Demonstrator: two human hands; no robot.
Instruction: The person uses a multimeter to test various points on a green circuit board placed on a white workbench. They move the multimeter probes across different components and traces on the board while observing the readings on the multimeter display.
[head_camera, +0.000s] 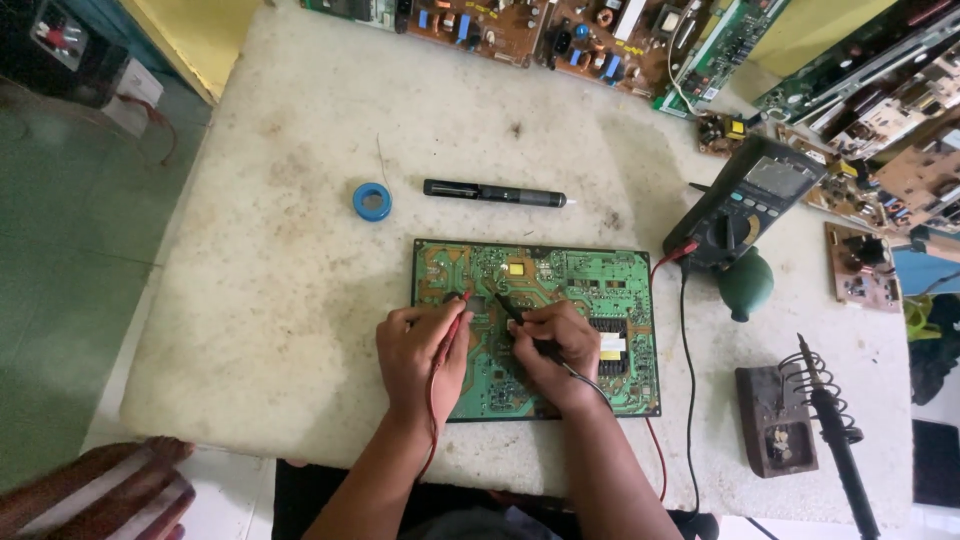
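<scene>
A green circuit board (560, 300) lies flat at the bench's (300, 300) middle. The left hand (420, 350) closes its grip on a red probe (455, 310), the right hand (550, 345) on a black probe (508, 308); both tips touch the board. A multimeter (745, 205) stands just right.

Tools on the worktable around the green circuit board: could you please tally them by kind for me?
Multimeter: 1
Test probes: 2, red in the left hand, black in the right hand
Soldering iron in its coil stand: 1
Black desoldering pump: 1
Green rubber blower bulb: 1
Blue solder spool: 1
Total: 7
</scene>
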